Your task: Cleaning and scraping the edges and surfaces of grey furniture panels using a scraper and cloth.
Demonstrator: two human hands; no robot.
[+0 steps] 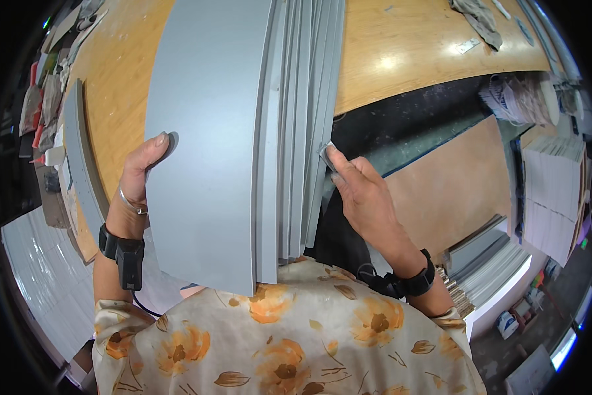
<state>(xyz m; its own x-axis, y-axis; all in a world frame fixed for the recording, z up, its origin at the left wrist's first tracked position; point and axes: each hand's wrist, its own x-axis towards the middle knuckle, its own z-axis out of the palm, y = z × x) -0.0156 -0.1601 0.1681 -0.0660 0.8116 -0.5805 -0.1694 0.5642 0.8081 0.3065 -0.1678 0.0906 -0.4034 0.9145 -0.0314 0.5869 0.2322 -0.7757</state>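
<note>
A fanned stack of long grey panels (207, 131) lies over the table edge, its near end against my patterned top. The widest panel is on the left, and several narrower strips (294, 131) overlap on the right. My left hand (144, 164) grips the wide panel's left edge, thumb on top and fingers hidden underneath. At the stack's right edge, my right hand (362, 187) pinches a small grey folded piece (325, 153) against the outermost strip. What that piece is made of cannot be made out.
The wooden table (401, 52) runs behind the stack, with a grey rag (480, 23) at the far right. A curved grey strip (82, 145) and a white bottle (54, 156) lie left. A brown board (451, 181), stacked white sheets (553, 191) and more grey panels (487, 257) stand right.
</note>
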